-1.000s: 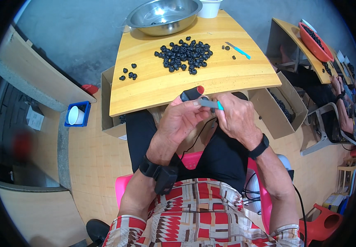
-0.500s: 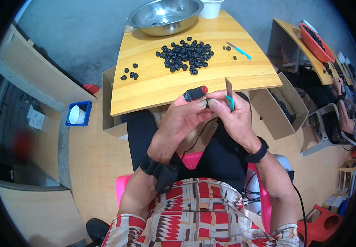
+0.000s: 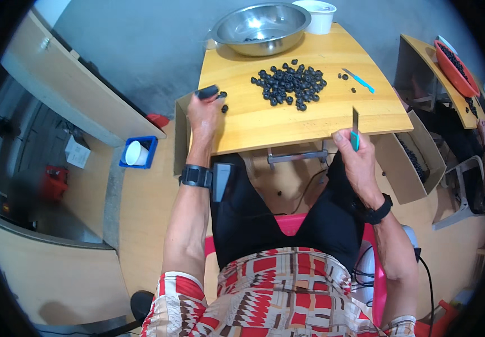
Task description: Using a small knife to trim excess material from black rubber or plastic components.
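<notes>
My right hand (image 3: 356,150) is closed on a small knife (image 3: 355,126) with a teal handle, its narrow blade pointing up, just in front of the table's near right edge. My left hand (image 3: 204,115) is over the table's left edge, with a black cover on a finger; its fingertips are slightly blurred, so I cannot tell whether they pinch anything. Beside them lie a few small round black parts (image 3: 224,108), rubber-like in look. A larger heap of the same black parts (image 3: 290,85) sits mid-table. A second knife (image 3: 360,80), blue-handled, lies right of the heap.
At the back of the wooden table (image 3: 242,132) stand a steel basin (image 3: 262,42) and a white tub (image 3: 316,19). Cardboard boxes (image 3: 408,185) flank the table. A blue crate (image 3: 151,151) with a white cup is on the floor at left. Another person works at right by a red basin (image 3: 456,70).
My hands have moved apart. The left has swung left to the loose parts at the table's left edge; the right, still gripping the knife, has shifted right. The view has shifted too.
</notes>
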### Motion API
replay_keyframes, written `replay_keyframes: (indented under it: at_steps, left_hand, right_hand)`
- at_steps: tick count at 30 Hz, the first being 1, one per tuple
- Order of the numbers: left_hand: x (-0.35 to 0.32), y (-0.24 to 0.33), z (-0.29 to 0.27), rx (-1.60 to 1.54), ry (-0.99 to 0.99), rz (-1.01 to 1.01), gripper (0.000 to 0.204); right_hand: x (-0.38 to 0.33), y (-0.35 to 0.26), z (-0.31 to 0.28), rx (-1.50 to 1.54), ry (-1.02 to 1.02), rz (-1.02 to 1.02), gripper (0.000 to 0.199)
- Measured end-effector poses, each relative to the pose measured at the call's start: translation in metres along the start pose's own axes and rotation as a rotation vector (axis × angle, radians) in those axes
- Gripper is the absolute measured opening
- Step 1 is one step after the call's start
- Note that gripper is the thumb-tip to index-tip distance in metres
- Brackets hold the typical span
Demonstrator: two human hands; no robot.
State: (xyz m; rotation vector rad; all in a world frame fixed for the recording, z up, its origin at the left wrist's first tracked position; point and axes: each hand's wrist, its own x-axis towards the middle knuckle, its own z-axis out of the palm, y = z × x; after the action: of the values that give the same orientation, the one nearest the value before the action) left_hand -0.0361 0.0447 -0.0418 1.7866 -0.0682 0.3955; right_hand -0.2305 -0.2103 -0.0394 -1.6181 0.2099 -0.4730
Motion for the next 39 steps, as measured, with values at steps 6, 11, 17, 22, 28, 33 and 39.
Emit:
replay_keyframes:
  at_steps: [6, 11, 17, 22, 28, 33, 39]
  left_hand:
    - [0.038, -0.062, -0.028, 0.195, -0.026, 0.082, 0.028]
    - [0.028, -0.052, -0.016, 0.194, -0.079, 0.094, 0.025]
    - [0.004, -0.012, 0.011, 0.259, -0.07, 0.293, 0.024]
    - [-0.024, 0.015, 0.061, 0.403, -0.37, 0.361, 0.026]
    - [-0.026, 0.013, 0.081, 0.494, -0.4, 0.475, 0.019]
    - [-0.026, 0.016, 0.076, 0.365, -0.355, 0.307, 0.022]
    - [-0.055, 0.037, 0.066, -0.799, -0.508, -0.485, 0.028]
  right_hand:
    - [-0.002, 0.007, 0.008, -0.082, -0.132, -0.056, 0.019]
    - [-0.001, 0.007, 0.006, -0.093, -0.127, -0.026, 0.019]
    - [-0.002, 0.004, 0.009, -0.119, -0.132, -0.041, 0.019]
    - [-0.003, 0.003, 0.007, -0.09, -0.146, -0.065, 0.019]
    - [-0.001, 0.003, 0.005, -0.112, -0.12, -0.038, 0.019]
    - [0.0, 0.007, 0.004, -0.028, -0.121, -0.046, 0.02]
    - [0.0, 0.013, 0.003, -0.128, -0.141, -0.062, 0.02]
